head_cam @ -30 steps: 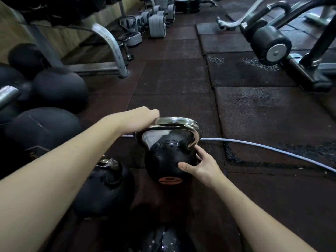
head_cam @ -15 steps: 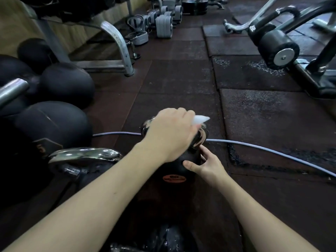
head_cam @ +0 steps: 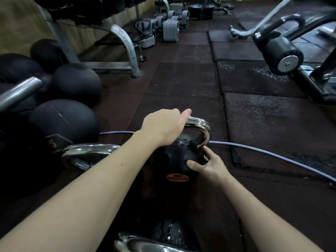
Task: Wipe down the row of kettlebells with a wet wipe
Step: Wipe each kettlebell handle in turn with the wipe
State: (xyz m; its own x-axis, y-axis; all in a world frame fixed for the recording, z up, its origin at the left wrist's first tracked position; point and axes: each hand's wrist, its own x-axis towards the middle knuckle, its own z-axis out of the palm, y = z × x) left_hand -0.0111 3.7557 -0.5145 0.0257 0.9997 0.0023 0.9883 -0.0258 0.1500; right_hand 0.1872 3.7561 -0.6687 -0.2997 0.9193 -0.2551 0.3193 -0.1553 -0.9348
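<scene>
A black kettlebell (head_cam: 174,157) with a chrome handle (head_cam: 201,128) and an orange label stands on the floor in the middle. My left hand (head_cam: 163,126) curls over the left part of that handle, and only a pale sliver of the wet wipe (head_cam: 180,116) shows under the fingers. My right hand (head_cam: 207,164) holds the ball's right side, thumb on the front and fingers behind. A second kettlebell's chrome handle (head_cam: 91,150) lies to the left under my forearm. A third kettlebell (head_cam: 169,233), wet and shiny, sits at the bottom edge.
Large black dumbbells (head_cam: 61,120) are stacked at the left beside a rack leg (head_cam: 127,44). A pale cable (head_cam: 272,155) runs across the rubber floor tiles behind the kettlebell. A machine with a padded roller (head_cam: 283,55) stands at the right. Grey weights (head_cam: 171,28) sit far back.
My left hand has slid back from the middle and right of the handle to its left part, and the wipe is now nearly hidden. My right hand stays on the ball.
</scene>
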